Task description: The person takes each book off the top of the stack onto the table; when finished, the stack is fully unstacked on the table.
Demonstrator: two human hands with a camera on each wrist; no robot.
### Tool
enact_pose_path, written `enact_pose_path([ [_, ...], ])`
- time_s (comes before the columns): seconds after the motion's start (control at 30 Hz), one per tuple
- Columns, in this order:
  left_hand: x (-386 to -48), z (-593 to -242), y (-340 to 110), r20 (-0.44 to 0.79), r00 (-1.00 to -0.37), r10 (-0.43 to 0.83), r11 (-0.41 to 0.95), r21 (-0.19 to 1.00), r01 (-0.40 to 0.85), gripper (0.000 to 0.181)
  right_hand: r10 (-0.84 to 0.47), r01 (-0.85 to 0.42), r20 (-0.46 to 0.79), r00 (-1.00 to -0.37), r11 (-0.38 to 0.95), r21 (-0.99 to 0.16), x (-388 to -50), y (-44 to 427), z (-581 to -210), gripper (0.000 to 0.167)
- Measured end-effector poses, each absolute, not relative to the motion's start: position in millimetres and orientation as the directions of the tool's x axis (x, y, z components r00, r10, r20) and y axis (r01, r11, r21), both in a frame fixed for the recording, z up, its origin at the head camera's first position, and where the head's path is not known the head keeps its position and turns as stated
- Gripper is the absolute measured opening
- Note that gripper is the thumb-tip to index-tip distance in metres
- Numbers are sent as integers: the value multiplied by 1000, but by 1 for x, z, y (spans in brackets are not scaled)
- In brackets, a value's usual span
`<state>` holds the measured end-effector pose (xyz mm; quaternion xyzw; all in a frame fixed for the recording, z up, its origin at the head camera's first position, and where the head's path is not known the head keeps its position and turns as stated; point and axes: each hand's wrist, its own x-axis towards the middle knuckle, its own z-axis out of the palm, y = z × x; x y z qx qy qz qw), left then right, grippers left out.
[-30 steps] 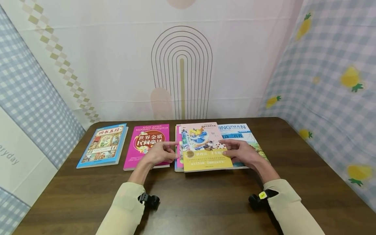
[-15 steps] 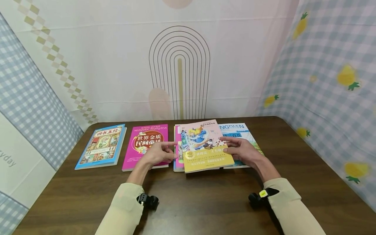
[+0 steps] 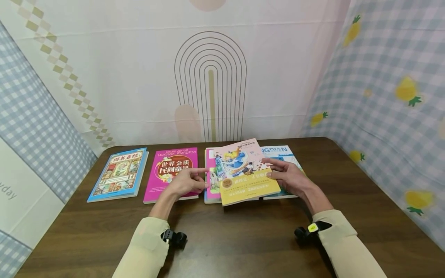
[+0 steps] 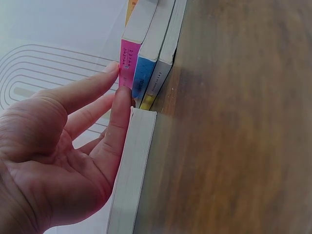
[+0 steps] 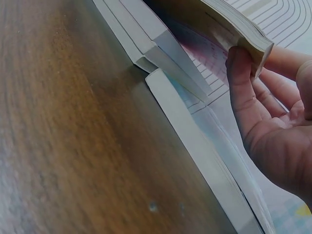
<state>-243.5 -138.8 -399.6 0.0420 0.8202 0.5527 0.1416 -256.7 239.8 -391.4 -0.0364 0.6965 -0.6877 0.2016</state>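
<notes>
- Pink-and-yellow book [image 3: 248, 181]: it sits askew above the middle stack [image 4: 141, 75], its right side raised with a gap beneath, its bottom edge jutting nearest the person of all the books. I can't tell whether its left side rests on the stack.
- The right hand [image 3: 290, 175] has that book's right edge in a narrow pinch, thumb on one side, fingers on the other.
- The left hand [image 3: 185, 182] holds nothing; its index finger reaches forward and its fingertips touch the stack's pink spine, with the magenta book [image 3: 161, 175] beneath the hand.
- The step in hand, I'd judge, is parting the top book from those under it, the left hand steadying the stack.
- The next move seems to call for keeping that one-edge pinch firm and the book high enough not to drag its neighbours.
- The stack shows three spines, pink, blue and pale; the white-and-blue book [image 3: 278, 151] lies just beside it, partly covered, below the right hand.
- The blue-bordered book [image 3: 118, 174] lies well apart at the table's left.
- Behind the table [image 3: 222, 243] hangs a pale cloth [image 3: 146, 85] with drawn arches.
</notes>
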Motion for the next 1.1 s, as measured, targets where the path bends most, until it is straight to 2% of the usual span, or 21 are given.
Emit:
enact_pose_path([
  [0.6, -244, -401, -134, -186, -954, 234, 385, 919, -85, 59, -322, 234, -215, -922, -22, -972, -248, 261, -382, 73],
  [0.9, -242, -400, -137, -179, -956, 234, 370, 925, -83, 59, -304, 171, -138, -943, -87, -981, -248, 293, -371, 73],
  [1.1, -242, -398, -140, -174, -956, 236, 371, 926, -77, 58, -294, 158, -117, -949, -121, -980, -250, 325, -366, 63],
])
